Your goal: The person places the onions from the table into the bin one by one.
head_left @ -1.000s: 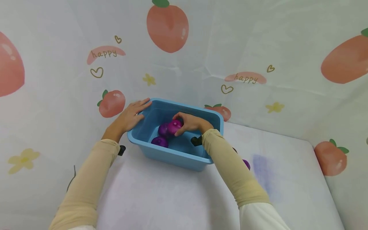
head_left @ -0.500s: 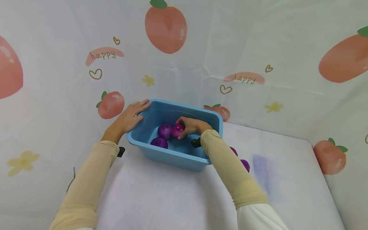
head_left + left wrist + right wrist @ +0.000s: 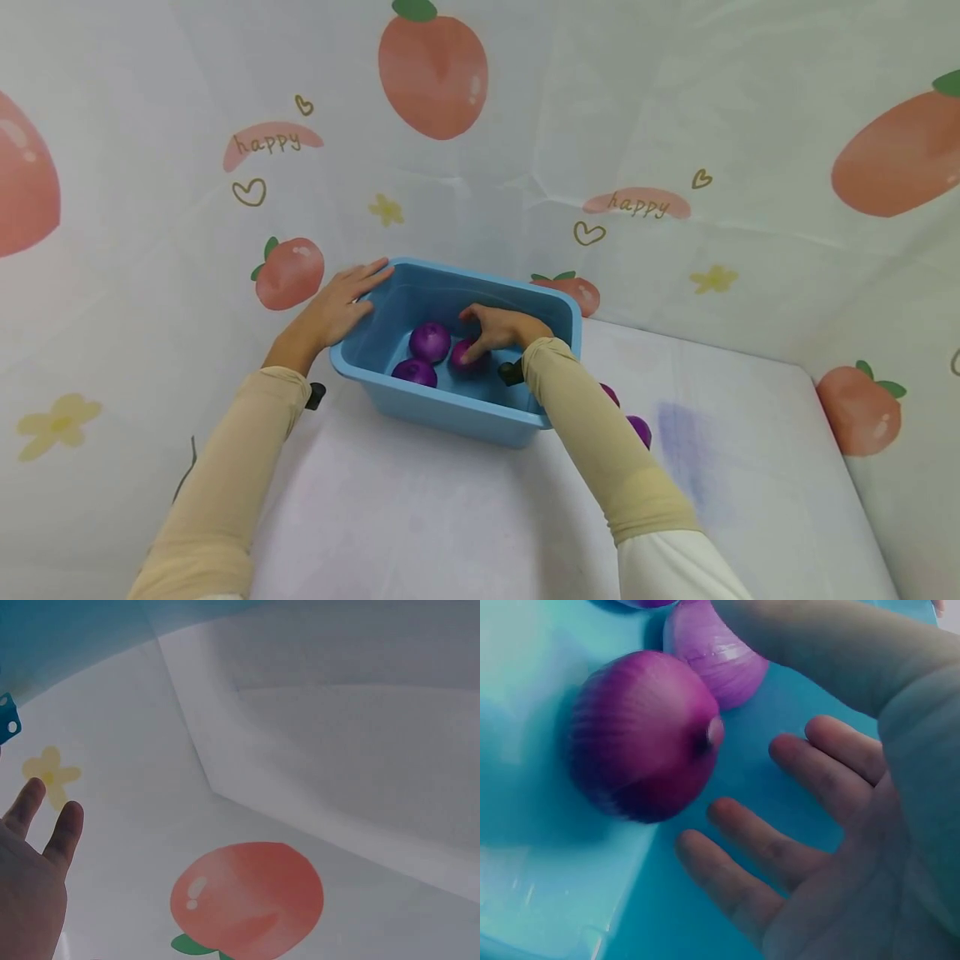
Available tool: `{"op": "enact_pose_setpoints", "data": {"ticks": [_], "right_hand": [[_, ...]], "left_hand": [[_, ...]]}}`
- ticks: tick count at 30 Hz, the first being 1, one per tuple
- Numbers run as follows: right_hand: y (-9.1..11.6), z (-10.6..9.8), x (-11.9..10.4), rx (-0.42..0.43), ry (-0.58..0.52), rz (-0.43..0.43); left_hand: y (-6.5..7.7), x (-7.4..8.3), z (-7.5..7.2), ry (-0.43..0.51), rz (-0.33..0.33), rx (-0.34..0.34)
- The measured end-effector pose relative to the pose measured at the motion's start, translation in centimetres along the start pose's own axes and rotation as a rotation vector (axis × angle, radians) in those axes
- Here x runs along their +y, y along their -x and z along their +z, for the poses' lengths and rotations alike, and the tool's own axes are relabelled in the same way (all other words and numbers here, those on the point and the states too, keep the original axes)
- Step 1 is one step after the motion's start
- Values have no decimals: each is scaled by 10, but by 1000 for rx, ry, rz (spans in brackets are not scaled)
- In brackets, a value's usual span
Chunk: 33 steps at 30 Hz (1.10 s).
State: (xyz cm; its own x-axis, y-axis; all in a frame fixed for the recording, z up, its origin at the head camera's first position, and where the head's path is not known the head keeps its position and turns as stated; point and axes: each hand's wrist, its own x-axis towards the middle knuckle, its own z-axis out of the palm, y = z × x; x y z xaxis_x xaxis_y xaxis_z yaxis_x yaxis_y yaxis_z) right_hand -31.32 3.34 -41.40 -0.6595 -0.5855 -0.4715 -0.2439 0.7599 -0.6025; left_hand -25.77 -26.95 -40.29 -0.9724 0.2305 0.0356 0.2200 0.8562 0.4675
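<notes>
A blue plastic tub (image 3: 457, 423) stands on the white surface with three purple onions inside. My left hand (image 3: 335, 308) rests on the tub's left rim with its fingers extended; the left wrist view shows part of that hand (image 3: 34, 885). Inside the tub, my right hand (image 3: 498, 328) hovers over one onion (image 3: 463, 358), partly hiding it in the head view. The right wrist view shows the hand (image 3: 810, 855) with spread fingers, apart from the nearest onion (image 3: 645, 739). Left of it lie a second onion (image 3: 430, 342) and a third onion (image 3: 414, 372).
Outside the tub, to its right, another purple onion (image 3: 640, 430) lies on the white surface (image 3: 420, 517), and a reddish-purple one (image 3: 611, 393) shows behind the right sleeve. A white fruit-print backdrop (image 3: 510, 125) rises behind the tub.
My right hand has lowered the onion it held to the tub floor and let it go. That onion has since tipped over slightly. The left hand stays on the rim.
</notes>
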Motion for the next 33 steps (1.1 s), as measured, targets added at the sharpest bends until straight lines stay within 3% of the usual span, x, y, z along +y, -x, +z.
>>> {"op": "enact_pose_setpoints", "data": {"ticks": [8,18,26,33], "right_hand": [[1,-1,0,-19,-5,-15],[10,-13,-17,25,-47,-200],[49,-32,-31,76,-168,-351],[93,-49,-23,247,-176,-426]], "left_hand": [[-1,1,-1,-5,3,3],[0,-2,-1,-9,7,-4],[1,-1,0,-4,5,-9],[1,-2,-1,-5,8,-14]]}}
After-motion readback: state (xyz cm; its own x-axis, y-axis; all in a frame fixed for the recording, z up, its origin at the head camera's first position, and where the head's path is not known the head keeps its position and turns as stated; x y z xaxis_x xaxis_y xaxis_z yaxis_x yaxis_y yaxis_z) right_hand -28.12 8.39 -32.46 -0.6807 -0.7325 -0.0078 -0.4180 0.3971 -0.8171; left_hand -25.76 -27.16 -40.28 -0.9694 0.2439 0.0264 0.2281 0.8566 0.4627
